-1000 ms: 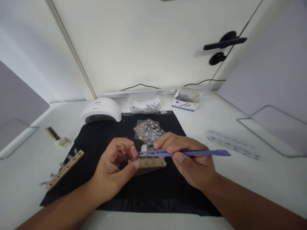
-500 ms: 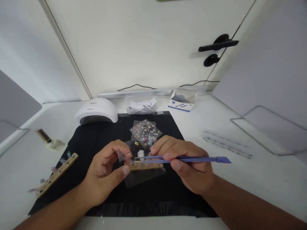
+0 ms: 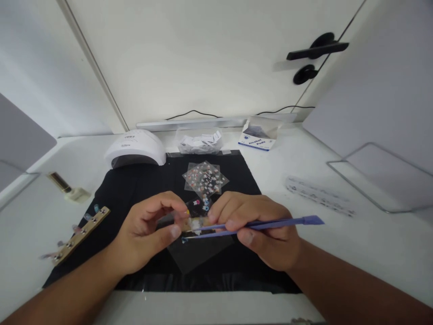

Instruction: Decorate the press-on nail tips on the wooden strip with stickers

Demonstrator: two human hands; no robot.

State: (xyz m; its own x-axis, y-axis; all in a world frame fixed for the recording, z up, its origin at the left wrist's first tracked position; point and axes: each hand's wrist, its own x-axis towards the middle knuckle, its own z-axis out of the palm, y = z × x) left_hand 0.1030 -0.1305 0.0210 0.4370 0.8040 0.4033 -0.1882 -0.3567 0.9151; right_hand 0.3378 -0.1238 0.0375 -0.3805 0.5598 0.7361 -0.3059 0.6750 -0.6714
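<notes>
My left hand (image 3: 152,232) pinches the edge of a clear sticker sheet (image 3: 203,253) with small coloured flower designs. My right hand (image 3: 260,225) holds a pair of purple tweezers (image 3: 280,223), thumb below and fingers above. Their thin tips lie close together near my left thumb, over the sheet; whether anything is between them is too small to tell. A tan strip (image 3: 185,224) shows between my hands, partly covered by sheet and fingers. Beyond them lies a stack of clear sticker sheets (image 3: 206,176) with many small designs.
On the left, a wooden strip (image 3: 81,234) carries several coloured nail tips, near a polish bottle (image 3: 76,194). A white nail lamp (image 3: 137,146), a clear tub of white packets (image 3: 199,142) and an alcohol pad box (image 3: 257,135) stand behind the black mat (image 3: 135,187).
The clear sheet has shifted and turned between my hands, and the tan strip appears farther up. The tweezer tips are lower on the sheet. The whole view has tilted slightly.
</notes>
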